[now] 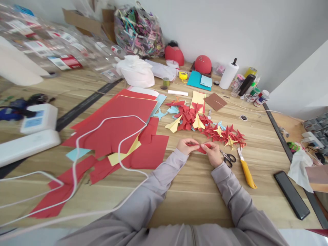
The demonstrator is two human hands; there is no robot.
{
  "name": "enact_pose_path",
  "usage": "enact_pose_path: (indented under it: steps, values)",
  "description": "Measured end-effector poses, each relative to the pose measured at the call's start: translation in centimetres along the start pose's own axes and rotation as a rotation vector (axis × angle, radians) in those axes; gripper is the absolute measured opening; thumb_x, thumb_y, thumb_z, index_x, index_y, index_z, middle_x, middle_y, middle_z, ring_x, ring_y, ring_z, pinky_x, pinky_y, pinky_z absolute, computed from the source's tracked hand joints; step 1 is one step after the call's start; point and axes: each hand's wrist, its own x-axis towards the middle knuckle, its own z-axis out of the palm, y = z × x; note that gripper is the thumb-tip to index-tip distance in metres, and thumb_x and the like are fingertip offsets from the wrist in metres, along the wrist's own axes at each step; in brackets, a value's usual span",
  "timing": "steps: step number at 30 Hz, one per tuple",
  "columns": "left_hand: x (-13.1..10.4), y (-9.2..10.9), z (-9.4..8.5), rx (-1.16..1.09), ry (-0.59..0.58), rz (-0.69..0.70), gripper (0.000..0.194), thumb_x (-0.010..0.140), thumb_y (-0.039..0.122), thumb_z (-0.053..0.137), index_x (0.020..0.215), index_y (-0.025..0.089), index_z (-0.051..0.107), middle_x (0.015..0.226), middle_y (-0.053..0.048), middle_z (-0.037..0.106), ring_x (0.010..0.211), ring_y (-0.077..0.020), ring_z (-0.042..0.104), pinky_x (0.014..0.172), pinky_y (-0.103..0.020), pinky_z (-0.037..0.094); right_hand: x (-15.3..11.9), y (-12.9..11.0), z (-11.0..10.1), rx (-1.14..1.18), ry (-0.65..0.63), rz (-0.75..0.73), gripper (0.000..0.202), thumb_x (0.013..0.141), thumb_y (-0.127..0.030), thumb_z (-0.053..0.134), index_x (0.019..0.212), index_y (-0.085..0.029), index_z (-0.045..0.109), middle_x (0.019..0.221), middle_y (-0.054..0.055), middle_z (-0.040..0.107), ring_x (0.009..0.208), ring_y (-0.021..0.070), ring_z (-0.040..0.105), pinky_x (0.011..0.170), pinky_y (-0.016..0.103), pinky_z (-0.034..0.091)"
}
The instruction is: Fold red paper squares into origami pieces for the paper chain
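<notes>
Between my two hands is a small piece of red paper [202,149], gripped at both sides. My left hand [187,146] pinches its left end, and my right hand [214,153] pinches its right end with thumb and fingers. Just beyond the hands lies a pile of folded red paper shapes [188,116], with some yellow and blue ones among them. More red paper stars [228,135] lie to the right of that pile. Black scissors [229,158] rest beside my right hand, partly hidden by it. A yellow-handled cutter [247,171] lies farther right.
Large red sheets [125,112] and a white cable [120,147] spread across the left. A black phone [292,194] lies at the right. Toward the wall stand a white bottle [229,76], a red dome [203,64] and a white bag [135,72].
</notes>
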Motion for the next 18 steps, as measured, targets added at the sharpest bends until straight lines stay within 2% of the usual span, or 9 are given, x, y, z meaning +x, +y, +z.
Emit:
enact_pose_path:
  steps: [6,11,18]
  values:
    - [-0.02,-0.04,-0.05,0.039,-0.006,0.046,0.018,0.054,0.028,0.076,0.064,0.015,0.07,0.066,-0.004,0.07,0.063,-0.0158,0.062,0.063,-0.027,0.05,0.04,0.19,-0.01,0.012,0.01,-0.005,0.023,0.069,-0.041,0.069,0.062,-0.018,0.066,0.059,-0.002,0.06,0.056,0.0101,0.049,0.055,0.023,0.04]
    - [0.08,-0.34,-0.06,0.019,-0.011,0.023,0.018,0.053,0.027,0.076,0.064,0.015,0.069,0.065,-0.004,0.069,0.061,-0.015,0.062,0.061,-0.025,0.049,-0.04,0.08,-0.01,0.002,-0.024,0.017,0.022,0.063,-0.039,0.074,0.068,-0.018,0.068,0.066,0.0,0.066,0.059,0.012,0.054,0.058,0.025,0.044]
    - [-0.09,-0.16,-0.08,0.028,-0.003,0.02,0.018,0.053,0.027,0.076,0.064,0.015,0.069,0.064,-0.004,0.069,0.059,-0.0145,0.061,0.059,-0.025,0.05,-0.09,0.08,0.12,-0.001,0.001,0.032,0.022,0.065,-0.04,0.072,0.065,-0.018,0.067,0.061,-0.001,0.064,0.056,0.0111,0.052,0.056,0.024,0.043]
